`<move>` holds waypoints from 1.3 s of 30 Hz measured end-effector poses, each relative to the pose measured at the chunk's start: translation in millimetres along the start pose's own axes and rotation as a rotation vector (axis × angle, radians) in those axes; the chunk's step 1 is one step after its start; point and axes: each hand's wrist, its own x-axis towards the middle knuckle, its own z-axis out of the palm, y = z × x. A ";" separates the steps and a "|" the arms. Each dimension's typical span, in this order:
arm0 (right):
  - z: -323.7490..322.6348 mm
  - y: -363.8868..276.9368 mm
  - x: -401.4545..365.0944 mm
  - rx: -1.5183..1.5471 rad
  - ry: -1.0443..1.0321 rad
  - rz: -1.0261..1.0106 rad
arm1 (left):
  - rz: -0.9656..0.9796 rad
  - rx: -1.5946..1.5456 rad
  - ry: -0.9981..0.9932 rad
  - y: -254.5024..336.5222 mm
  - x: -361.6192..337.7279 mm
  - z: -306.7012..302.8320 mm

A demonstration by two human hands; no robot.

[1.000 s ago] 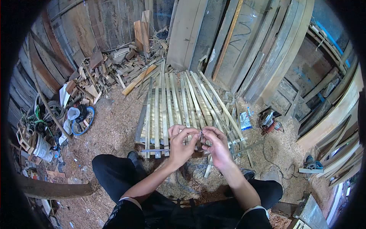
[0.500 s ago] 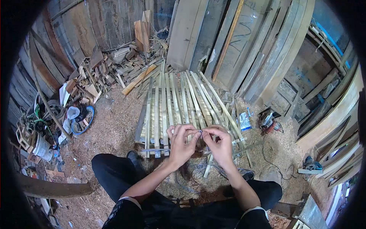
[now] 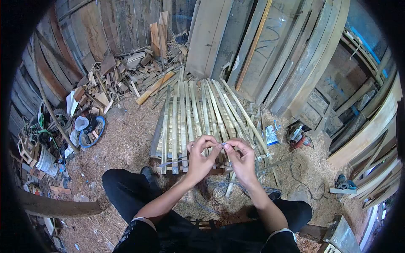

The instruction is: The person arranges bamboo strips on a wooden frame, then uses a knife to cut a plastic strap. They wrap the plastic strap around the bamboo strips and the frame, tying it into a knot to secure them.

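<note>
My left hand [image 3: 202, 158] and my right hand [image 3: 241, 159] meet fingertip to fingertip over the near end of a row of thin wooden strips [image 3: 185, 114]. Thumb and forefinger of each hand are pinched together. Between them is something small and bluish, too small to make out. The strips lie side by side, roughly lengthwise, on a slatted base. A thin dark strand or strip runs sideways near my left hand, across the strips' near ends.
Scrap wood [image 3: 126, 67] is heaped at the back left. A blue-rimmed basin [image 3: 99, 134] and a white bucket [image 3: 47, 162] stand left. To the right are a blue-white packet [image 3: 271, 134], a red power tool [image 3: 300, 137] and another tool [image 3: 344, 184]. Boards lean behind.
My fingertips have shifted slightly, and my right hand sits a little further left. Both hands remain pinched close together. The view has moved very slightly.
</note>
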 end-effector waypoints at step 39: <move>-6.1 -5.5 3.4 -0.020 -0.153 0.025 | 0.321 0.488 -0.140 19.6 14.2 -20.4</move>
